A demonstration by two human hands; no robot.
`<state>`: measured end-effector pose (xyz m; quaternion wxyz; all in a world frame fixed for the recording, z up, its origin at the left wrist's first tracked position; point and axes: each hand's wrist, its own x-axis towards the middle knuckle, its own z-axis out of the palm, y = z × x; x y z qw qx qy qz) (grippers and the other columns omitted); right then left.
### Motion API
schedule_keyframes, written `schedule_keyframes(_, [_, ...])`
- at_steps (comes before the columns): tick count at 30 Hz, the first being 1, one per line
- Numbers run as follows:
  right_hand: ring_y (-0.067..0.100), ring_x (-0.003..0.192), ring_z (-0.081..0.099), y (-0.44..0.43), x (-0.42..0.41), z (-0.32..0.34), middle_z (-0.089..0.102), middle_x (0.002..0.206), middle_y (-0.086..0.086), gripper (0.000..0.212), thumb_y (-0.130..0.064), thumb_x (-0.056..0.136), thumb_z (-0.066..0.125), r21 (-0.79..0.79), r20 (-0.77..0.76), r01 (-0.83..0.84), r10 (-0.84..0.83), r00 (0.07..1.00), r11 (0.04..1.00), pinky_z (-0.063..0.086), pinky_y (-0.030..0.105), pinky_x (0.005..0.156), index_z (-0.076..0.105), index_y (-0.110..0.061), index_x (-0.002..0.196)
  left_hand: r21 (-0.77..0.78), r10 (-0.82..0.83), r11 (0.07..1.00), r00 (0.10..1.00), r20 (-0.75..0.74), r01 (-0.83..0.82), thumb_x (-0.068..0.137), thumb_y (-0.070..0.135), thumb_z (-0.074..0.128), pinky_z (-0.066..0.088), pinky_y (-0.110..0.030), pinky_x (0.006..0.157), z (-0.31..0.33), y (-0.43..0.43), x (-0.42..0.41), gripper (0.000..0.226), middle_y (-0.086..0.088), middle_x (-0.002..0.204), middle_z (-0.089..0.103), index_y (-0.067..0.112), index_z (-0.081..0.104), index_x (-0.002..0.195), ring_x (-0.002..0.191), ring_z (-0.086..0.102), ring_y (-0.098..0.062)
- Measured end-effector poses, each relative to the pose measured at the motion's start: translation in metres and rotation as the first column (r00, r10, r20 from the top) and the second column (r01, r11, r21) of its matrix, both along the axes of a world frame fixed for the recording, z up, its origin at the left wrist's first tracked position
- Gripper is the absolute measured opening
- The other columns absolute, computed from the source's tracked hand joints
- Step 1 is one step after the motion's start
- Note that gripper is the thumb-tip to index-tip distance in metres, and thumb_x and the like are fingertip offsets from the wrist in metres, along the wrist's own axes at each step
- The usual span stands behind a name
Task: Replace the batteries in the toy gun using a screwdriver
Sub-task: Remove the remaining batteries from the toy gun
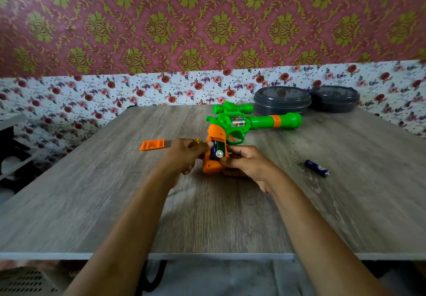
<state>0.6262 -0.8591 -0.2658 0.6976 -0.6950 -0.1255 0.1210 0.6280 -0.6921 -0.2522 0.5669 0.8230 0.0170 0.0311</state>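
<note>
Grey wood-grain tabletop fills the view, seen from above the person's own forearms, which reach forward from the near edge. Both hands meet at the orange grip of a toy gun. The right hand wraps the grip from the side, seemingly to steady it with the open battery bay facing the person. The left hand pinches at the top of a battery sitting in that bay, its metal end towards the camera; whether it is being pushed in or pulled out cannot be told. To the right, apart from the hands, a loose battery lies on its side. Left of the hands lies the orange cover, set aside within reach. The gun's green barrel points right. Behind it sit two lidded grey containers against floral wallpaper. No screwdriver is clearly visible.
</note>
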Motion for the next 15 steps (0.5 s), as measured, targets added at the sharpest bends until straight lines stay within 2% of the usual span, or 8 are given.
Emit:
schedule_keyframes(2, [0.009, 0.083, 0.058, -0.0005, 0.0014, -0.001, 0.059, 0.108, 0.008, 0.041, -0.002, 0.086, 0.058, -0.006, 0.001, -0.017, 0.017, 1.0, 1.0, 0.054, 0.015, 0.066, 0.054, -0.007, 0.126, -0.023, 0.002, 1.0, 1.0, -0.012, -0.002, 0.088, 0.032, 0.064, 0.021, -0.016, 0.036, -0.0009, -0.0005, 0.0011, 0.029, -0.018, 0.069, 0.044, 0.008, 0.052, 0.077, 0.031, 0.024, -0.008])
schedule_keyframes(6, [0.007, 0.085, 0.057, -0.0001, 0.0002, 0.0011, 0.058, 0.108, 0.008, 0.04, -0.007, 0.086, 0.059, -0.005, 0.041, -0.011, 0.011, 0.999, 1.0, 0.052, 0.013, 0.071, 0.052, -0.009, 0.125, -0.067, 0.076, 0.994, 0.994, -0.081, -0.082, 0.088, 0.031, 0.063, 0.021, -0.017, 0.035, 0.0004, -0.0029, 0.0008, 0.026, -0.006, 0.056, 0.035, 0.009, 0.05, 0.082, 0.036, 0.025, -0.009])
schedule_keyframes(9, [0.002, 0.099, 0.056, 0.0002, 0.003, -0.0002, 0.06, 0.112, -0.005, 0.055, -0.021, 0.078, 0.071, -0.101, 0.198, 0.04, -0.019, 0.98, 0.994, 0.045, 0.014, 0.09, 0.051, -0.022, 0.128, -0.08, 0.106, 0.99, 0.99, -0.096, -0.114, 0.091, 0.029, 0.057, 0.022, -0.018, 0.036, 0.002, -0.0053, -0.0008, 0.024, -0.001, 0.047, 0.032, 0.009, 0.049, 0.079, 0.035, 0.025, -0.009])
schedule_keyframes(10, [0.002, 0.108, 0.054, 0.0018, 0.0029, -0.001, 0.06, 0.118, -0.009, 0.059, -0.031, 0.072, 0.076, -0.153, 0.265, 0.053, -0.011, 0.964, 0.987, 0.042, 0.019, 0.097, 0.054, -0.027, 0.126, -0.087, 0.105, 0.99, 0.99, -0.095, -0.113, 0.09, 0.029, 0.058, 0.022, -0.018, 0.035, 0.0021, -0.0055, -0.0009, 0.025, 0.0, 0.046, 0.032, 0.01, 0.05, 0.077, 0.034, 0.025, -0.008])
schedule_keyframes(12, [0.005, 0.122, 0.049, 0.0054, 0.0033, -0.0035, 0.056, 0.131, -0.007, 0.071, -0.044, 0.063, 0.079, -0.216, 0.359, 0.115, -0.03, 0.933, 0.97, 0.036, 0.028, 0.107, 0.055, -0.026, 0.127, -0.1, 0.101, 0.989, 0.992, -0.081, -0.109, 0.088, 0.028, 0.062, 0.022, -0.017, 0.034, 0.0017, -0.0047, -0.0005, 0.026, -0.001, 0.047, 0.031, 0.011, 0.05, 0.073, 0.033, 0.025, -0.008])
schedule_keyframes(15, [0.004, 0.118, 0.051, 0.0085, 0.0015, -0.0055, 0.061, 0.123, -0.007, 0.051, -0.037, 0.071, 0.075, -0.179, 0.437, 0.189, -0.094, 0.894, 0.965, 0.037, 0.028, 0.106, 0.062, -0.023, 0.119, -0.107, 0.096, 0.989, 0.995, -0.041, -0.1, 0.087, 0.028, 0.063, 0.02, -0.015, 0.033, 0.0019, -0.0053, -0.0001, 0.028, -0.003, 0.049, 0.03, 0.01, 0.051, 0.071, 0.031, 0.023, -0.007])
